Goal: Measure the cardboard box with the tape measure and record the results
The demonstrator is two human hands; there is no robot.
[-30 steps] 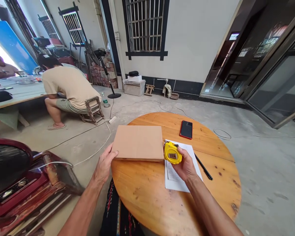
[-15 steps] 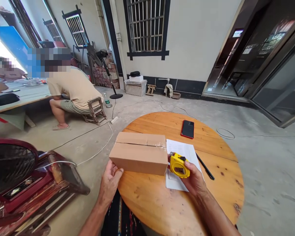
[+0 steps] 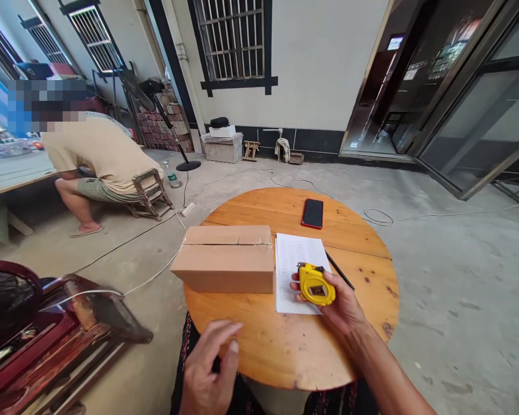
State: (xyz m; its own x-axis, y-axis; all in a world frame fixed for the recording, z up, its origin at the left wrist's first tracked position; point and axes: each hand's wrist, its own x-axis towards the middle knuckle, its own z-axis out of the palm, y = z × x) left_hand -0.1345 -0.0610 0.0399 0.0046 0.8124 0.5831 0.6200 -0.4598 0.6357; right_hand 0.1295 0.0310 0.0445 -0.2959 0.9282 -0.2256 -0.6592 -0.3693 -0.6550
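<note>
A closed brown cardboard box (image 3: 225, 268) sits on the left part of the round wooden table (image 3: 277, 340). My right hand (image 3: 343, 302) grips a yellow tape measure (image 3: 315, 285) above a sheet of printed paper (image 3: 292, 265); no blade is visibly drawn out. Empty, with thumb and fingers apart, my left hand (image 3: 211, 366) is at the table's near edge, in front of the box and not touching it. A black pen (image 3: 341, 271) lies at the paper's right side, partly hidden by the right hand.
A phone with a red edge (image 3: 312, 213) lies toward the table's far side. On the left stands a dark red fan (image 3: 17, 334) by a wooden chair (image 3: 108, 311). Another person (image 3: 99, 155) sits on a small chair at another table (image 3: 17, 167). Cables (image 3: 155, 276) cross the floor.
My left hand has let go of the box corner and come back toward me. The right hand with the tape measure has moved away from the box's side. The view has turned slightly right.
</note>
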